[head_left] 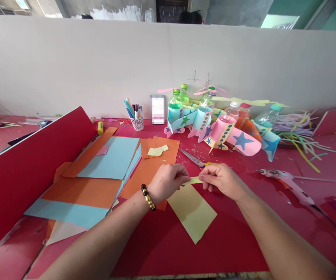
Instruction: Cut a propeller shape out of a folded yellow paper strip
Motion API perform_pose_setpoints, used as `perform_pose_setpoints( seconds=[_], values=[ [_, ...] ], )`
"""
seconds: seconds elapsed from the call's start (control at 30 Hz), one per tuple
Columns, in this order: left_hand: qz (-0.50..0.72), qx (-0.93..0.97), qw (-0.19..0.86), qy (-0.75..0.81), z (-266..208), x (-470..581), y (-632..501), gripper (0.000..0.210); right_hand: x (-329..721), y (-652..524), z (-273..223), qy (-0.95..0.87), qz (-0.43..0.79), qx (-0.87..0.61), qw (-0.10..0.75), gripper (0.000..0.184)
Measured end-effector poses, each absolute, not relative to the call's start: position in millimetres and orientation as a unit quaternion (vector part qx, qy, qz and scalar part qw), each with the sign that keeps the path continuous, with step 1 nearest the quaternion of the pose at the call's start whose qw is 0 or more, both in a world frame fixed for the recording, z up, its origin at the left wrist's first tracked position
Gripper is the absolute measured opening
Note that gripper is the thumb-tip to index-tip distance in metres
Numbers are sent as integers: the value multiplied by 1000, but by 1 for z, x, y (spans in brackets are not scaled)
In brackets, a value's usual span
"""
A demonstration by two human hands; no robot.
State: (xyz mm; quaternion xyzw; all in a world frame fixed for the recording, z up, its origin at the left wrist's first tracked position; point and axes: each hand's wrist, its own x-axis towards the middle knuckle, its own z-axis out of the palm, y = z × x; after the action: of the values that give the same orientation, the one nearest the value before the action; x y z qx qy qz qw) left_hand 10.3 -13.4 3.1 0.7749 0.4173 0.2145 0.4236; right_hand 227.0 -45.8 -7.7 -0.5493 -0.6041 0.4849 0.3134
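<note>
Between my two hands stretches a narrow yellow paper strip (195, 180), one end pinched by each. My left hand (170, 179), with a beaded bracelet (148, 197) at the wrist, closes thumb and fingers on its left end. The right end sits between thumb and fingers of my right hand (219, 178). Below them a larger yellow paper sheet (193, 214) lies on the red table, partly over orange paper (141, 175). Just behind my hands rest scissors (193, 158) with yellow handles, partly hidden by my right hand. Small yellow paper pieces (156, 151) lie on the orange paper.
Bottle airplanes with paper wings (240, 140) stand at the back right. A pink glue gun (290, 186) with a cord lies at right. Blue sheets (109, 155) and orange sheets are stacked at left beside a red board (39, 167). A pen cup (138, 122) stands behind.
</note>
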Motion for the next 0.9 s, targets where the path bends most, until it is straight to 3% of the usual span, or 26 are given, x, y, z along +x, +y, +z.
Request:
perform_pose_setpoints(
  seconds=[0.37,0.9],
  values=[
    [207,807,396,387,5,12,-18,15,231,-45,2,-635,446,-549,310,25],
    [166,733,552,360,-2,6,-12,20,228,-46,-2,-633,432,-553,328,27]
  ],
)
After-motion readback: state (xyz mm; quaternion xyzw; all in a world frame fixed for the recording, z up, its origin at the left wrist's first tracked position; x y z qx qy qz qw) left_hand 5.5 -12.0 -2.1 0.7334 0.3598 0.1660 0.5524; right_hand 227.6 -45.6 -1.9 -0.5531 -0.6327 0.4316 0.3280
